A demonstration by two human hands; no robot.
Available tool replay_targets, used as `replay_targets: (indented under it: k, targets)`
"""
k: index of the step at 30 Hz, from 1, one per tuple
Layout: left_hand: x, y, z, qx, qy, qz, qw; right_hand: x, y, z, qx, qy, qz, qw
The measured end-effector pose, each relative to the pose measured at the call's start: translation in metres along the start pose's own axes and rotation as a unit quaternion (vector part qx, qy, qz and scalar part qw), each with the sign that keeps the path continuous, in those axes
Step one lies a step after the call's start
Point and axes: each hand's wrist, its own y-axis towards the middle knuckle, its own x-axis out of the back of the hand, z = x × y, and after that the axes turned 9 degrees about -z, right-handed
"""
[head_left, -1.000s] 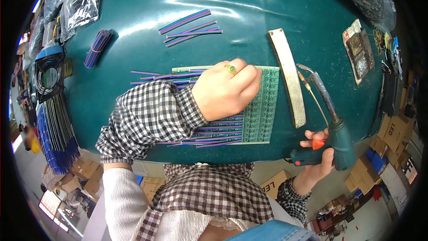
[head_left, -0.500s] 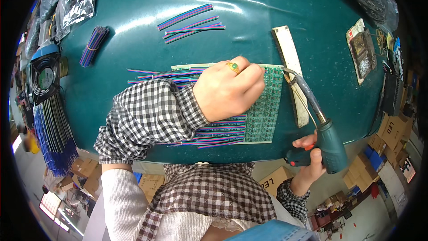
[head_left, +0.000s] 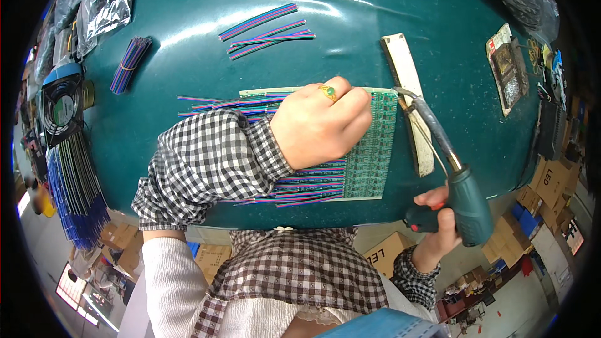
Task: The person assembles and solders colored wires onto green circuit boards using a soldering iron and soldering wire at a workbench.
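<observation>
My right hand (head_left: 441, 228) grips the handle of a dark green soldering gun (head_left: 471, 206) near the table's front edge. Its long metal barrel leans up and left, with a thin feed tube beside it, and the bent tip is at the far right corner of a green circuit board panel (head_left: 369, 169). Whether the tip touches the board I cannot tell. Over the panel's upper part my left hand (head_left: 322, 122) is closed, a green-stoned ring on one finger; its fingertips and anything in them are hidden. Multicoloured ribbon wires (head_left: 307, 188) stretch left from the panel, partly under my left sleeve.
A long white bar (head_left: 411, 81) lies right of the panel. Loose ribbon wires (head_left: 269, 19) and a banded wire bundle (head_left: 130, 66) lie farther back. A small fan (head_left: 64, 103) and hanging wires (head_left: 78, 194) are at the left edge, a worn solder-stained block (head_left: 508, 75) at the right.
The soldering gun and my right hand have shifted slightly right and toward me, its tip moving a little up and left along the panel's corner. My left hand has hardly moved.
</observation>
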Motion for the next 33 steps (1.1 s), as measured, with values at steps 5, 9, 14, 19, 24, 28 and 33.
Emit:
replay_targets:
  k: [5,9,14,19,24,28,33]
  targets:
    - [0.002,0.001,-0.001,0.005,-0.003,0.011,1.0,-0.002,-0.005,-0.005,-0.014,-0.002,0.008,1.0]
    - [-0.004,-0.001,0.0,0.0,0.003,-0.013,1.0,-0.005,-0.008,-0.005,-0.028,-0.002,0.002,1.0]
    - [0.001,0.0,0.0,-0.001,-0.004,0.001,1.0,-0.001,-0.007,-0.006,-0.035,-0.028,0.044,0.998]
    - [0.001,0.0,0.0,0.001,-0.007,-0.002,1.0,-0.004,-0.007,-0.009,-0.012,-0.037,0.036,0.999]
    - [0.002,-0.001,0.0,0.001,-0.006,0.0,1.0,0.001,-0.009,-0.012,-0.034,-0.03,0.054,0.998]
    - [0.001,-0.001,0.0,0.001,-0.006,0.0,1.0,0.001,-0.011,-0.013,-0.047,-0.017,0.045,0.998]
    - [0.001,-0.001,0.0,0.002,-0.011,0.002,1.0,0.0,-0.011,-0.011,-0.054,-0.022,0.038,0.998]
